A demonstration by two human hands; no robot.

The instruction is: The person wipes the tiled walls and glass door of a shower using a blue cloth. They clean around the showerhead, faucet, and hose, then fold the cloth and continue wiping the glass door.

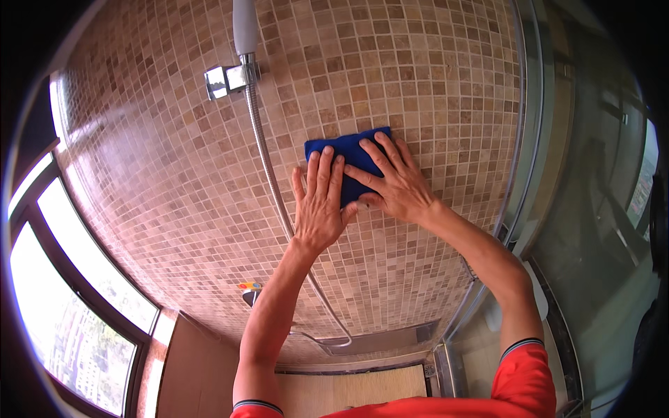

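Note:
A folded blue cloth (pixel 349 147) lies flat against a wall of small brown and beige mosaic tiles (pixel 439 120). My left hand (pixel 320 209) presses on its left part, fingers pointing up, with the outer finger on the tiles beside the cloth. On the right part rests my right hand (pixel 400 185), its fingers spread and angled up to the left; some fingertips reach over the cloth and others touch the wall. Neither hand grips the cloth; both lie over it. The cloth's lower part is partly hidden by the hands.
Left of my hands, a metal shower hose (pixel 269 170) hangs from a white hand shower (pixel 244 26) in a chrome holder (pixel 227 81). A mixer tap (pixel 251 297) is partly behind my left forearm. Glass panels (pixel 590 209) stand right, a window (pixel 78 324) left, a ribbed mat (pixel 355 391) below.

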